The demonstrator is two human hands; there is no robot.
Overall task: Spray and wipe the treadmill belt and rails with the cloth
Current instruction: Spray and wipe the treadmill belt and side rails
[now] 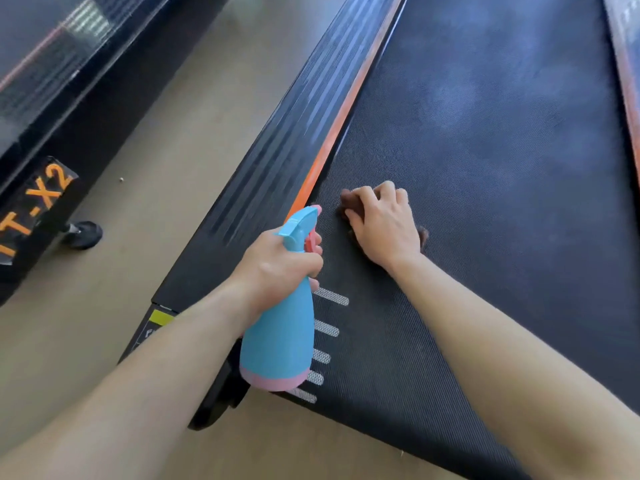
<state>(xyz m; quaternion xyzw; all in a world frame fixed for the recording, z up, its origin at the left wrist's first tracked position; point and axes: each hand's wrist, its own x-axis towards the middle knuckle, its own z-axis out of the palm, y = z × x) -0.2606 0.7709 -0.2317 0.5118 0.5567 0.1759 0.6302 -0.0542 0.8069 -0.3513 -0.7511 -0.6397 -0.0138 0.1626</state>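
On the belt (485,168), near its rear left corner, the right hand (384,226) is pressed palm-down over a dark brown cloth (423,236), the fingers curled around it. Only small edges of the cloth are seen, past the fingertips and at the heel of the hand; the rest is covered. Hand and cloth lie just beside the orange strip (332,147) that borders the belt on its left.

Left of the belt, over its edge, a blue spray bottle (282,327) with a pink base is gripped at the neck by the left hand (277,268). The bottle is held nearly upright, slightly tilted, its nozzle directed forward along the belt. A finger is seen at the pink trigger (313,241); whether it is squeezed cannot be told.

White dashed marks (327,330) are printed on the belt beside the bottle. A pale hazy patch is visible on the belt further forward. The left rail (277,161), ribbed and black, runs alongside the belt beyond the orange strip. The right rail (623,64) is seen only at the frame edge. A second machine (38,202) with orange lettering stands well apart from the belt, across the tan floor (156,168).
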